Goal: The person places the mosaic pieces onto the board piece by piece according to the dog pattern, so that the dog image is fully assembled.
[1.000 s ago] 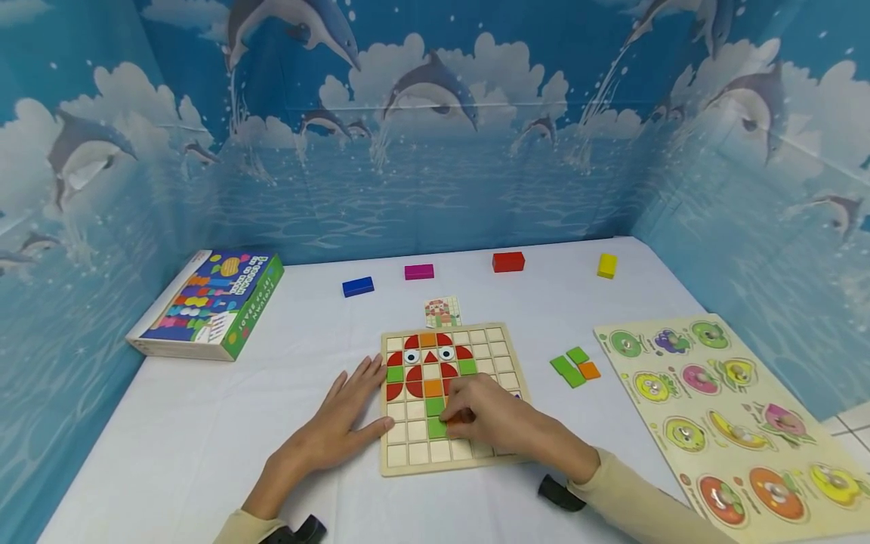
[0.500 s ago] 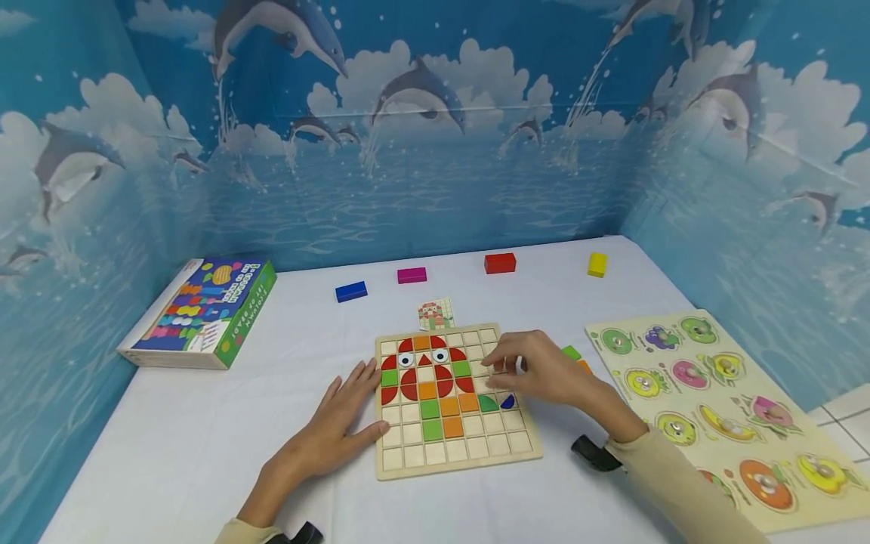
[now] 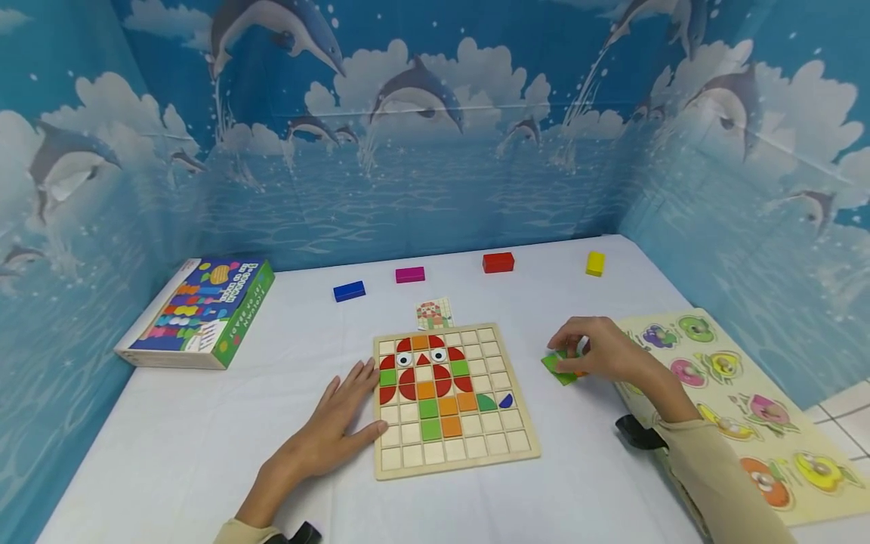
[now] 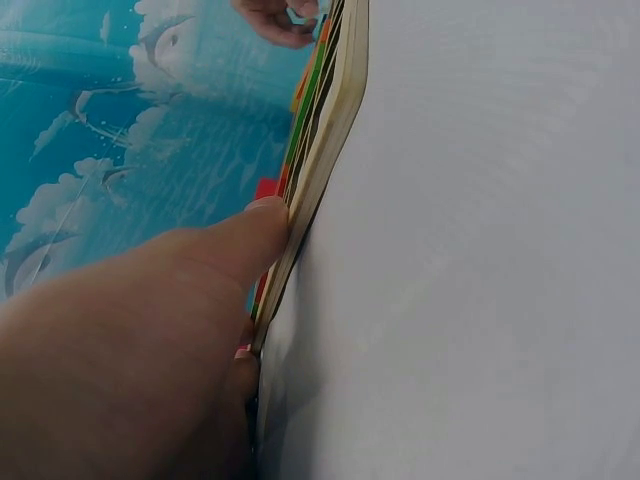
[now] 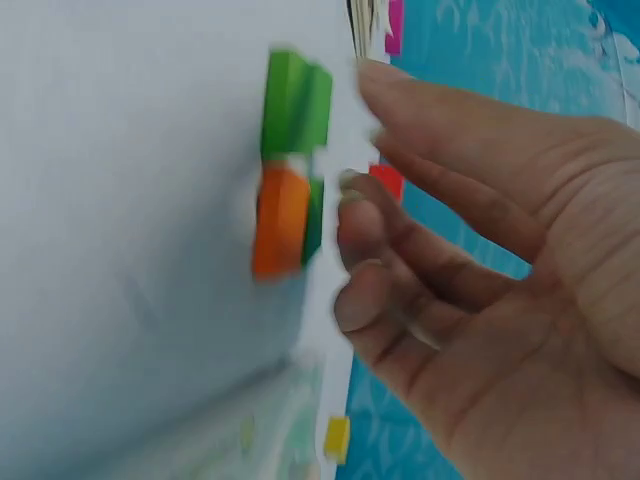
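Green and orange tiles (image 3: 566,366) lie on white surface (image 3: 204,446) beside grid board (image 3: 526,446); right hand (image 3: 598,353) hovers over them, grip loose, holding nothing; left hand (image 3: 336,423) flat, fingers straight against board edge.

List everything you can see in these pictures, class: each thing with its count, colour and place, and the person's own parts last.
Grid board: one, pale wood, table centre, partly filled with red, orange and green tiles.
Loose tiles: a few, green and orange, right of the board.
Pattern card: one, behind the board.
Blocks: four, blue, magenta, red, yellow, in a row at the back.
Box: one, multicoloured, far left.
Fruit puzzle: one, pale, far right.
Left hand: flat against the board's left edge.
Right hand: over the loose tiles; grip unclear.
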`<state>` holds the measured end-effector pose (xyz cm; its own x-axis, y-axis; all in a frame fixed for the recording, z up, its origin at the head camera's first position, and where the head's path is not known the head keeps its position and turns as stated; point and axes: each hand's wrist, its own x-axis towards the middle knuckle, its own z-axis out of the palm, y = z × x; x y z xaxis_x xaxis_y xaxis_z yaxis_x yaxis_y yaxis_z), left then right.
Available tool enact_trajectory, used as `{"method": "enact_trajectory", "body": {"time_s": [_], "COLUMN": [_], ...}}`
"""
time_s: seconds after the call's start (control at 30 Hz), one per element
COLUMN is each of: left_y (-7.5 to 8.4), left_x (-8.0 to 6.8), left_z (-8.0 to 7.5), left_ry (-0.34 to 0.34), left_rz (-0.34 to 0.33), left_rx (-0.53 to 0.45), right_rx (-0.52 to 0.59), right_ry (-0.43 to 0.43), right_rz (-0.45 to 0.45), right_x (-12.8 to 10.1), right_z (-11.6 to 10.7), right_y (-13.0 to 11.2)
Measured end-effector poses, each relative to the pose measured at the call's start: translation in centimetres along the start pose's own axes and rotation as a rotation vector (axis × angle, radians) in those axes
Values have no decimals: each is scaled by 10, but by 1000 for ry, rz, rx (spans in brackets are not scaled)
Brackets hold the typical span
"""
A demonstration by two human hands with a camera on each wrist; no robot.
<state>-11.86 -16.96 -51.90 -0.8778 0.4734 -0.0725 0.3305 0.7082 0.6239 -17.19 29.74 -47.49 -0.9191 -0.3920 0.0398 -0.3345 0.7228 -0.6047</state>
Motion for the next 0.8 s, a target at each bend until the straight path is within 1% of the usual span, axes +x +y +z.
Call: {"method": "enact_trajectory", "body": {"time_s": [0.07,0.13,0.3,0.47,0.57,0.8], "left_y": [0,0,-1,-1,-1,-2], "left_x": [0,-1,-1,-1,-1,1], "left_z": [0,0,0,0,0,1], "left_ry": [4,8,10,17,12,-1], "left_rz": [2,4,6,6,1,-5], "left_rx": [-1,-1,8,13,11,3], "right_rx": [5,5,17,34,26,1], "right_ry": [-27,-41,-44,-81,-97,-125], "right_rz": [24,27,27,26,33,86], "right_x": [-2,-5,-13,-15,-15,-15], "right_z": [-5,-10,-17,-19,-18,-18], "right_y": [3,7,16,20,21,20]}}
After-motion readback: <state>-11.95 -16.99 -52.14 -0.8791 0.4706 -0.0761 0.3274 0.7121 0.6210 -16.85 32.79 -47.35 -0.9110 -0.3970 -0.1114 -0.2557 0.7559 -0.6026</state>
